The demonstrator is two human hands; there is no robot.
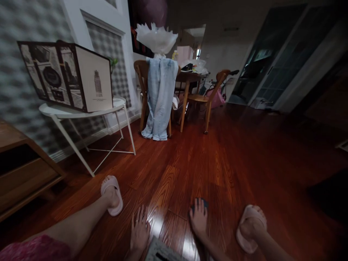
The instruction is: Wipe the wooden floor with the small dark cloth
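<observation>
My left hand (140, 231) is low over the wooden floor (174, 174), fingers stretched out and apart, a ring on one finger, and nothing in its grasp. A small dark blue object (204, 204) lies under the fingers of my right hand (199, 218), which curve over it against the floor. Most of that object is covered, so its kind cannot be made out. Between my forearms, at the bottom edge, is a grey patterned flat thing (164, 252) with a dark slot, partly cut off.
Pink slippers (116, 203) are on my feet at both sides. A white side table (119, 103) holds a printed box (95, 81). Jeans (160, 98) hang over a chair by the dining table (187, 76); another chair (202, 98) stands right. A wooden cabinet (29, 166) is at left.
</observation>
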